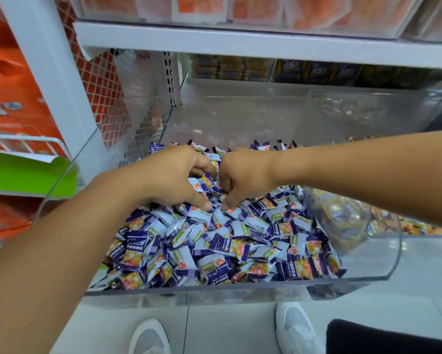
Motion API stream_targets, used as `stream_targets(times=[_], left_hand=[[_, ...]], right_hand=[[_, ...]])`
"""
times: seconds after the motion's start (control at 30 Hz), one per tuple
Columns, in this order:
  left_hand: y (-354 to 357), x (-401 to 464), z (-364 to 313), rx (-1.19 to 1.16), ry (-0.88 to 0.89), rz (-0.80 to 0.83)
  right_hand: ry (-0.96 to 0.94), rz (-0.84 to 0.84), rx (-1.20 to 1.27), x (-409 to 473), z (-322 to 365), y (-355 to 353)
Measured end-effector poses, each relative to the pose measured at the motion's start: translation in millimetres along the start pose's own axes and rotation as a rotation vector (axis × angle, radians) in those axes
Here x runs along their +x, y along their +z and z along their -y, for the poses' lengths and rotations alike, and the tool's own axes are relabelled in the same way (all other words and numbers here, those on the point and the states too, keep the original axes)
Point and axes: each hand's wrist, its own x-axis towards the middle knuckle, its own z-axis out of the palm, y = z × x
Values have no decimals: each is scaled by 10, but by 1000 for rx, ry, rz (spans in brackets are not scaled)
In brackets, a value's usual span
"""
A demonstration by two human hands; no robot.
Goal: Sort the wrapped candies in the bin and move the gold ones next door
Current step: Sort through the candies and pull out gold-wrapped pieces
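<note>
A clear plastic bin holds a heap of wrapped candies in purple, white and yellow wrappers. My left hand and my right hand are both down in the middle of the heap, side by side, fingers curled into the candies. The thumbs of both hands touch wrappers near the centre. Whether either hand holds a candy is hidden by the fingers. Gold-wrapped candies lie in the neighbouring clear bin to the right, under my right forearm.
A white shelf board runs above the bins with orange packets on it. Dark boxes stand at the back. A white upright post and an orange and green display are left. My white shoes stand on the floor below.
</note>
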Motion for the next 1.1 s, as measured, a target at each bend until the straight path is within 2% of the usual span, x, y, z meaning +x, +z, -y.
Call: stream_targets(times=[0.17, 0.3, 0.4, 0.6, 0.73, 0.83, 0.9, 1.03, 1.1], left_hand=[[11, -5, 28, -58, 7, -84], [13, -27, 17, -41, 15, -152], [26, -34, 3, -143, 16, -165], [68, 13, -430, -237, 178, -377], [224, 139, -814, -185, 247, -294], [250, 239, -848, -76, 187, -271], [243, 284, -799, -71, 141, -262], [290, 329, -765, -108, 137, -232], [300, 347, -740, -89, 134, -237]], right_hand=[[68, 35, 210, -31, -43, -29], [141, 31, 534, -147, -199, -209], [116, 10, 826, -403, -273, -364], [-62, -287, 1064, -1072, -343, -425], [-31, -389, 1205, -1505, -577, -280], [52, -545, 1324, -1822, -830, -291], [139, -596, 1257, -2040, -1041, -305], [385, -414, 877, -2192, -1378, -132], [529, -406, 649, -2134, -1496, -29]])
